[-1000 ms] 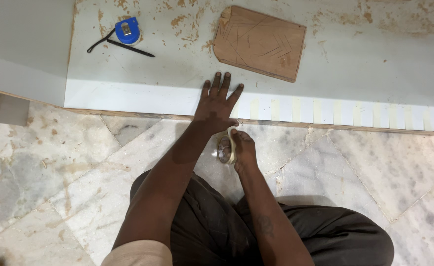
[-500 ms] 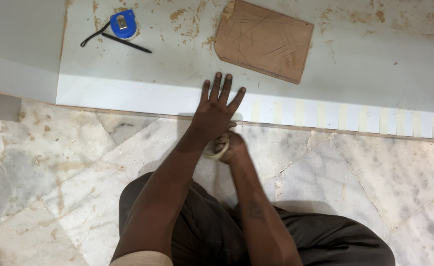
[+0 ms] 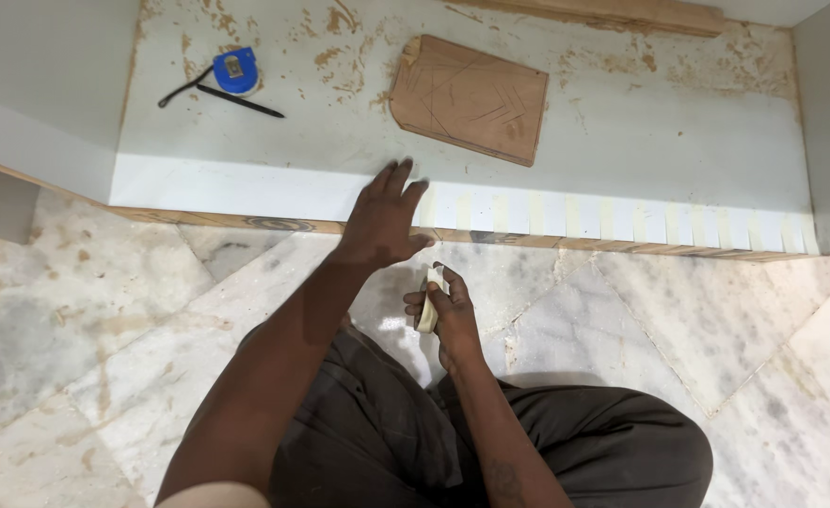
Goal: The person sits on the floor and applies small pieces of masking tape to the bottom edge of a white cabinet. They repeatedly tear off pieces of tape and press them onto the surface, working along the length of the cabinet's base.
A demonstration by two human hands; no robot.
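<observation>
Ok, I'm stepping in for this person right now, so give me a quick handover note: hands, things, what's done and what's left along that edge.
Left hand: flat on the front edge of the white board, holding nothing.
Right hand: gripping a roll of masking tape above the marble floor.
Done: short tape strips run along the edge from the left hand to the right end.
Left: the edge to the left of that hand is bare.
On the board, untouched: a blue tape measure, a black pencil, a wooden template.
</observation>
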